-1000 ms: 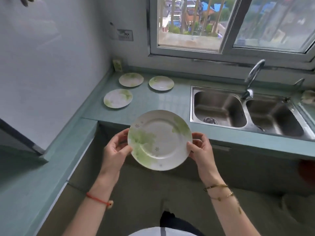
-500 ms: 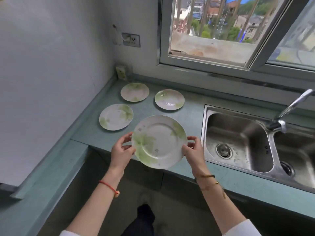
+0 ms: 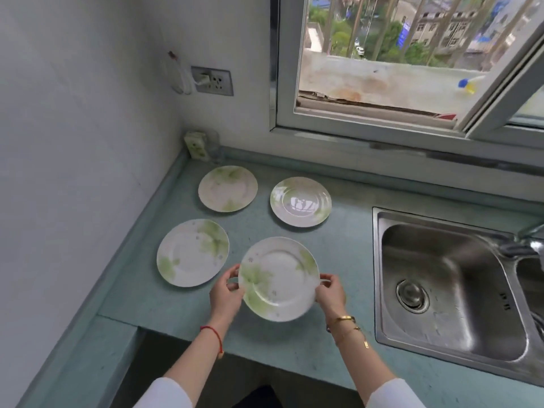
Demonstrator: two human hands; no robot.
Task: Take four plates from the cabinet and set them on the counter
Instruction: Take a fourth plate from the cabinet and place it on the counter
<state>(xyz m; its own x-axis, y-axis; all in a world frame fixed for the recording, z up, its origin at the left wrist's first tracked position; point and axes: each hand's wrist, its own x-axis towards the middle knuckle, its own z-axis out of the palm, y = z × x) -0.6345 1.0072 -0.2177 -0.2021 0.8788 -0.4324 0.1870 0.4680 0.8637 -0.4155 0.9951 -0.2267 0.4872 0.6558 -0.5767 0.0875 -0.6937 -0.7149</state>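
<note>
Both hands, left hand (image 3: 226, 295) and right hand (image 3: 329, 295), pinch the fourth plate (image 3: 279, 278) by its rim, low-centre, over the desk (image 3: 347, 240); three plates (image 3: 228, 189) lie beyond.

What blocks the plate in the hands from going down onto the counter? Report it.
Nothing visible does. The left hand and right hand hold the fourth plate by its rim over bare counter. The near-left plate, far-left plate and far-right plate lie apart from it; the sink is off to the right.

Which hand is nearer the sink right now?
Right. The right hand grips the held plate at the rim facing the sink; the left hand grips the opposite rim, farther away.
</note>
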